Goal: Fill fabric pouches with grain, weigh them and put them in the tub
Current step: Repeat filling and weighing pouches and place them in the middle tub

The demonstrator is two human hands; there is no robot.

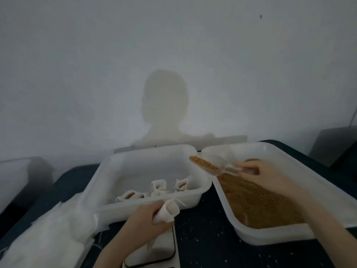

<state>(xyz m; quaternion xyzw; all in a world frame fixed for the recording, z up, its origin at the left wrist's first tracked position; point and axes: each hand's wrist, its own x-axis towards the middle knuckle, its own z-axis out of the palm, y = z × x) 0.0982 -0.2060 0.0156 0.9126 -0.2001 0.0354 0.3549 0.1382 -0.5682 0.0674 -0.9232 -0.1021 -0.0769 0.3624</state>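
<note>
- Grain, fine and light brown (257, 204), fills the wide white plastic tray (274, 149) on the right of the dark worktop (202, 238), within reach of the scooping hand.
- Right hand (258, 173) pinches the handle of a clear plastic scoop (210, 166), loaded and raised over the seam where the two tubs touch, probably heading for the pouch.
- Left hand (148, 215) grips a small white fabric pouch (168, 209), mouth up, just before the near rim of the white plastic tub (143, 151), likely to catch the pour.
- Three filled pouches (160, 187) lie inside that tub by its near wall.
- White flat scale (154, 250) sits under the left wrist; loose white fabric (48, 229) crowds the left side.
- Open room is narrow: tub rims flank the pouring path, so spills would land on the worktop.
</note>
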